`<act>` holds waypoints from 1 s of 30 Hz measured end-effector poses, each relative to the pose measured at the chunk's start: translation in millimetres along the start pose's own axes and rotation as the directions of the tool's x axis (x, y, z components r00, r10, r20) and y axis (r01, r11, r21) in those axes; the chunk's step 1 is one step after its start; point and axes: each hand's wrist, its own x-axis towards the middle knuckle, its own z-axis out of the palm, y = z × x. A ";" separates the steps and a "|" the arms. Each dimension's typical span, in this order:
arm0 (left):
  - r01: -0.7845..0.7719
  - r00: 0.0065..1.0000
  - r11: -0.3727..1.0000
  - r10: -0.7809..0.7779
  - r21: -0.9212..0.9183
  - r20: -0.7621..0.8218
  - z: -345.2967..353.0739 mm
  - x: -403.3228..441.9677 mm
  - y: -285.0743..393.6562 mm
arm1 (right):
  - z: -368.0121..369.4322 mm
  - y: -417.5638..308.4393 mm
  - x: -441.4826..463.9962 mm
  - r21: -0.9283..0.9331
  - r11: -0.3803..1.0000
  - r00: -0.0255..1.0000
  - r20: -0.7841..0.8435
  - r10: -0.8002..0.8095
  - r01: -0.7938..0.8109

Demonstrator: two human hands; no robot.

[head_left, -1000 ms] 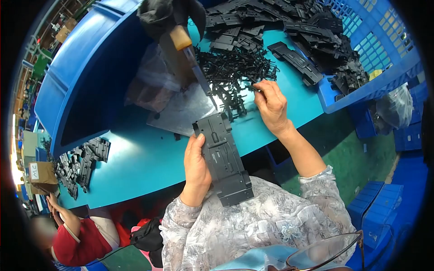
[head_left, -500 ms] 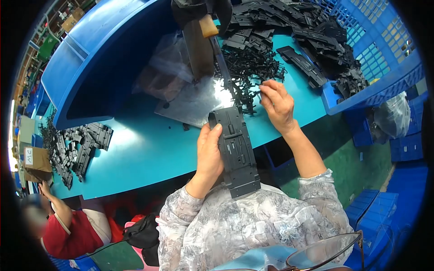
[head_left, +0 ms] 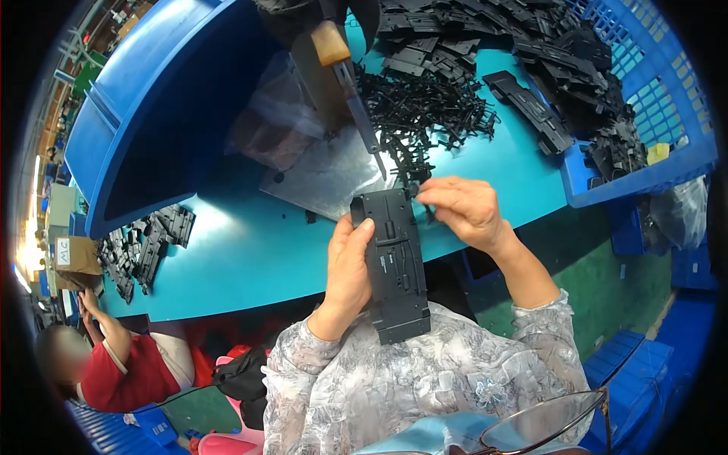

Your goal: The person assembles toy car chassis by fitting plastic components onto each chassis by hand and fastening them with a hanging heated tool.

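Note:
My left hand (head_left: 347, 267) grips a long black plastic housing (head_left: 396, 265) by its left edge, thumb on top, above my lap at the table's near edge. At the housing's upper right corner, the fingers of my right hand (head_left: 469, 214) are pinched on a small black plastic part (head_left: 415, 191). Whether that part touches the housing I cannot tell. Just beyond lies a heap of small black parts (head_left: 432, 106) on the turquoise table (head_left: 250, 265). A metal strip with a yellowish block (head_left: 331, 44) slants down toward the housing.
A large blue bin (head_left: 98, 152) tilts over the left side. More black housings (head_left: 561, 68) are piled before a blue crate (head_left: 675, 129) at right. Black pieces (head_left: 155, 243) lie at far left, near a cardboard box (head_left: 76, 255) and another person in red (head_left: 129, 371).
My right hand has moved down and left from the small-parts heap to the housing's upper corner. The left hand keeps its hold on the housing. The view has shifted slightly.

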 end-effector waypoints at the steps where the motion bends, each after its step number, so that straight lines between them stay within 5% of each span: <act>1: -0.008 1.000 1.000 0.008 0.007 0.003 -0.3 0.0 -1.4 | 2.5 -2.5 0.8 -0.025 1.000 0.999 0.039 -0.013 0.014; 4: -0.027 1.000 1.000 0.027 0.001 0.009 1.0 -2.3 -2.0 | 15.7 -17.9 4.6 -0.074 0.997 0.992 0.124 -0.004 0.013; 11: -0.053 0.998 0.998 0.052 0.022 0.046 -1.7 -1.6 -2.8 | 26.2 -35.9 10.1 -0.058 0.988 0.990 0.022 0.143 -0.141; 14: -0.037 0.996 0.999 0.035 0.031 0.077 -4.6 -2.6 -2.5 | 23.2 -41.4 16.8 -0.188 0.982 1.000 -0.013 0.018 -0.020; 17: -0.054 0.992 0.998 0.050 0.038 0.117 -8.3 -2.6 -7.3 | 29.7 -40.6 16.5 -0.173 0.980 0.992 0.059 0.110 -0.098; 30: -0.142 0.972 0.985 0.120 0.097 0.203 -8.7 -5.5 -6.9 | 39.0 -31.2 10.9 -0.048 0.999 1.000 -0.002 0.006 -0.006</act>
